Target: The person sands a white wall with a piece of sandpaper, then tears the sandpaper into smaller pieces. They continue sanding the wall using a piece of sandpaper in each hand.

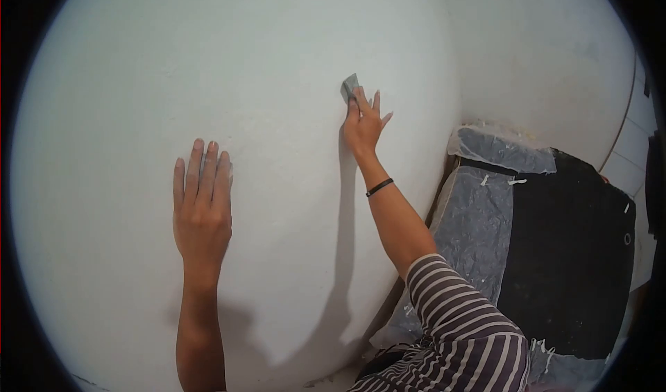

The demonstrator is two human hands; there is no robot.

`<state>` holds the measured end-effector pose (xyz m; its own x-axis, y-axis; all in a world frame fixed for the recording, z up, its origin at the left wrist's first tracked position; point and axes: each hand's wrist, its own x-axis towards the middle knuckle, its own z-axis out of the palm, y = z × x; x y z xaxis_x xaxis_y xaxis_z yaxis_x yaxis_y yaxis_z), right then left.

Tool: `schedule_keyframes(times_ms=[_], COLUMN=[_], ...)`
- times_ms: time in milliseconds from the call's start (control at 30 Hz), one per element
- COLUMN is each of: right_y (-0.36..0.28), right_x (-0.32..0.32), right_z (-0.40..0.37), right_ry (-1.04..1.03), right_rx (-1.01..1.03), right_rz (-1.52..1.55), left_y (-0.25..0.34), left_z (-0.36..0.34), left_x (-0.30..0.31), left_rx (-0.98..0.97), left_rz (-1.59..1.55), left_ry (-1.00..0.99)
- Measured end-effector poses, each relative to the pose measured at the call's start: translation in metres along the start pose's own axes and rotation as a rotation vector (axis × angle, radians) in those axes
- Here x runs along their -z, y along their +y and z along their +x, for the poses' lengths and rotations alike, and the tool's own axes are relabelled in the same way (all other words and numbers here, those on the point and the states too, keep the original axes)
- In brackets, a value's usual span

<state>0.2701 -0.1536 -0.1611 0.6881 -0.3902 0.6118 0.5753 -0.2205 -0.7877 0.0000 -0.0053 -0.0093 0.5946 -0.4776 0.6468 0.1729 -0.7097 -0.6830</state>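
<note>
A pale wall fills most of the head view. My left hand lies against it at the left, fingers stretched upward; a bit of something greyish shows between and beside the fingers, too hidden to name. Higher and to the right, my right hand pinches a small grey piece, which looks like folded sandpaper, between thumb and fingers at the wall. Its other fingers are spread. A dark band circles the right wrist.
At the lower right stands a black surface with clear plastic sheeting along its left and top edges and white bits on it. A second wall meets the first at the right. White tiles show beyond.
</note>
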Motion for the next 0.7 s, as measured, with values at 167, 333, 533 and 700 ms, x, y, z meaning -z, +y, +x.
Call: schedule_keyframes(times_ms=[167, 333, 533, 700], right_y=[-0.006, -0.013, -0.040, -0.048], right_x=[-0.005, -0.007, 0.006, 0.001], right_z=[-0.032, 0.004, -0.059, -0.077], right_ry=[-0.011, 0.035, -0.051, -0.040], right_rx=[0.081, -0.067, 0.129, 0.107], right_rz=[0.053, 0.055, 0.060, 0.085], left_y=[-0.001, 0.000, -0.002, -0.003], left_z=[0.000, 0.001, 0.005, 0.008], left_x=[-0.003, 0.001, 0.001, 0.001], left_rx=[0.001, -0.009, -0.010, -0.011], left_rz=[-0.005, 0.003, -0.022, -0.039], left_ry=[0.020, 0.000, 0.040, 0.042])
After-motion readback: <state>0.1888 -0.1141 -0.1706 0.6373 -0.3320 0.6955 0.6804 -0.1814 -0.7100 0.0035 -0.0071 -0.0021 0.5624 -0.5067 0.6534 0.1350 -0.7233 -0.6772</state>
